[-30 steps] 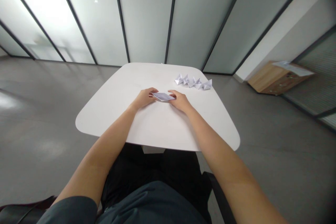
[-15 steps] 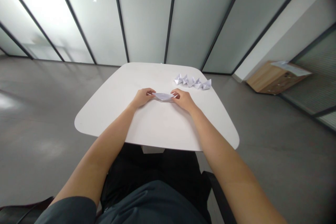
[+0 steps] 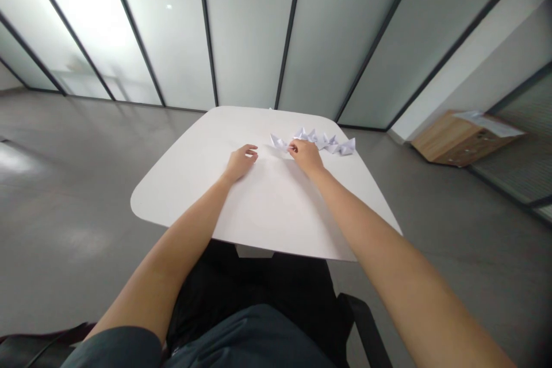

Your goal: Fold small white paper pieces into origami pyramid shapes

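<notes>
A small folded white paper boat [image 3: 278, 142] is pinched at one end by my right hand [image 3: 305, 156], low over the white table [image 3: 259, 207]. It sits just left of a row of several similar folded paper boats [image 3: 332, 142] at the table's far right. My left hand [image 3: 240, 163] rests on the table left of the boat, fingers loosely curled, holding nothing.
A wooden box [image 3: 457, 138] with a sheet of paper on top stands on the grey floor at the right. Frosted glass panels with dark frames run behind the table. My chair's edge [image 3: 366, 328] shows below.
Both hands held the folded paper before. My left hand has let go, and my right hand has carried the paper away and to the right, toward the row of boats.
</notes>
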The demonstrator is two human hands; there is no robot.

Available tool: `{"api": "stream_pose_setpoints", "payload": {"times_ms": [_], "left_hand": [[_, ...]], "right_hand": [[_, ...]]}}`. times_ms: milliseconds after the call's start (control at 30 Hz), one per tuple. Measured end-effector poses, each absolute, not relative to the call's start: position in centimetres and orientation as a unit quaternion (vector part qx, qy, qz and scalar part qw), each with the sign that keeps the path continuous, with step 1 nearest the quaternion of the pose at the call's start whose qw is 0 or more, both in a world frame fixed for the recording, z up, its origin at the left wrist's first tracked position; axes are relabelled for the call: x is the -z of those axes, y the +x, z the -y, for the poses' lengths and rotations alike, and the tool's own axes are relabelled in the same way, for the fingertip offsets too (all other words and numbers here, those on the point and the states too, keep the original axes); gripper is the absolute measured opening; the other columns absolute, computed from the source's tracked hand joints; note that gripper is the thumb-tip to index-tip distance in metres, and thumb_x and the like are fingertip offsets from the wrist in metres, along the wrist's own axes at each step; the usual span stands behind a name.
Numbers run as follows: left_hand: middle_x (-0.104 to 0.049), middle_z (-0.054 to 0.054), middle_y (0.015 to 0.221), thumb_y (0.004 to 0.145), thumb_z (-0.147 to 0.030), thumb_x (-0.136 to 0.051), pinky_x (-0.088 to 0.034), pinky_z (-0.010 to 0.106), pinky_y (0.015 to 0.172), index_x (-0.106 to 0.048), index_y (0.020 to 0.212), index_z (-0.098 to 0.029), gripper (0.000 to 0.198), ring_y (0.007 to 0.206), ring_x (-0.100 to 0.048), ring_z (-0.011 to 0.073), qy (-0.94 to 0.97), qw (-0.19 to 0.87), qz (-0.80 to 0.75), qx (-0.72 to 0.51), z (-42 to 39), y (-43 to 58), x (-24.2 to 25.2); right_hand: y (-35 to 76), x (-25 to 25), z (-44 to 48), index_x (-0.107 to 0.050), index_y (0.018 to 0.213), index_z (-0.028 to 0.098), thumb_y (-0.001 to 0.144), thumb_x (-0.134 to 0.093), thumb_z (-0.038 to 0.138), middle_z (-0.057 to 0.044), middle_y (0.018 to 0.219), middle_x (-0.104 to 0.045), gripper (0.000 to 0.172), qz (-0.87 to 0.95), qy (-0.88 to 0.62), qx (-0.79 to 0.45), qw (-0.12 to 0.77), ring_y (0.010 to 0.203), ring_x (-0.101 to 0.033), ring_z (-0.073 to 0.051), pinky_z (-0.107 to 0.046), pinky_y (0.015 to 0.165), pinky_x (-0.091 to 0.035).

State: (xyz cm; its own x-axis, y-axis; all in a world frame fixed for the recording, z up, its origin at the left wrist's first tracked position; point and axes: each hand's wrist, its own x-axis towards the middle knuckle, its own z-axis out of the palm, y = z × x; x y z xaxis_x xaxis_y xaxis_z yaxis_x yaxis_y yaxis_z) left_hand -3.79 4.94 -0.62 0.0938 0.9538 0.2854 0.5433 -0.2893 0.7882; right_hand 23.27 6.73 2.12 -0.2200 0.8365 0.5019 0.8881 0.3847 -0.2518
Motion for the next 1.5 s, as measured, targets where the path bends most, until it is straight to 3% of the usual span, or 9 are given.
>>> {"api": "stream_pose_setpoints", "payload": {"times_ms": [267,500,800,1000,1233,1500], "left_hand": [[-0.078,0.003,0.1,0.091,-0.028,-0.061,-0.053,0.028,0.085,-0.077,0.11,-0.022,0.025,0.081,-0.07,0.0158,0.731,0.227,-0.527,-0.37,-4.4,-3.6,0.1],[-0.078,0.003,0.101,0.091,-0.027,-0.06,-0.054,0.03,0.087,-0.077,0.11,-0.022,0.026,0.084,-0.07,0.0175,0.738,0.231,-0.527,-0.353,-4.5,-3.5,-0.1],[-0.078,0.003,0.099,0.09,-0.03,-0.062,-0.054,0.031,0.09,-0.077,0.111,-0.023,0.027,0.085,-0.07,0.0183,0.75,0.23,-0.518,-0.342,-4.6,-3.6,0.1],[-0.078,0.003,0.099,0.09,-0.032,-0.061,-0.054,0.031,0.089,-0.078,0.109,-0.023,0.027,0.086,-0.069,0.0187,0.758,0.221,-0.518,-0.328,-4.5,-3.7,0.2],[-0.078,0.003,0.099,0.089,-0.033,-0.061,-0.053,0.031,0.09,-0.078,0.109,-0.023,0.028,0.086,-0.069,0.0191,0.768,0.218,-0.512,-0.316,-4.4,-3.7,-0.1],[-0.078,0.004,0.099,0.089,-0.033,-0.06,-0.053,0.031,0.089,-0.079,0.108,-0.023,0.028,0.088,-0.069,0.0199,0.777,0.212,-0.506,-0.308,-4.2,-3.7,-0.3]], "right_hand": [[23.1,-3.2,-13.2,-0.076,0.114,0.015,0.098,-0.061,0.027,-0.017,0.109,-0.075,0.025,0.721,-0.662,0.107,0.173,0.104,-0.068,-0.028,-0.035,0.092,-0.049],[23.2,-2.5,-14.7,-0.075,0.115,0.007,0.098,-0.06,0.025,-0.027,0.106,-0.071,0.029,0.677,-0.706,0.12,0.172,0.102,-0.068,-0.036,-0.042,0.088,-0.051],[23.7,-2.3,-13.5,-0.073,0.124,0.015,0.097,-0.064,0.029,-0.022,0.109,-0.072,0.032,0.701,-0.69,0.107,0.144,0.104,-0.068,-0.034,-0.041,0.09,-0.051],[23.7,-2.7,-12.5,-0.075,0.113,0.012,0.097,-0.059,0.019,-0.023,0.108,-0.073,0.024,0.733,-0.661,0.082,0.138,0.102,-0.069,-0.032,-0.039,0.09,-0.048],[25.8,-2.4,-8.4,-0.077,0.102,0.017,0.097,-0.053,0.022,-0.015,0.1,-0.076,0.025,0.742,-0.632,0.088,0.203,0.096,-0.069,-0.028,-0.034,0.088,-0.047],[37.3,-1.0,-2.7,-0.077,0.103,0.021,0.093,-0.057,0.029,-0.01,0.1,-0.078,0.024,0.682,-0.681,0.069,0.259,0.091,-0.072,-0.026,-0.034,0.083,-0.05]]}}
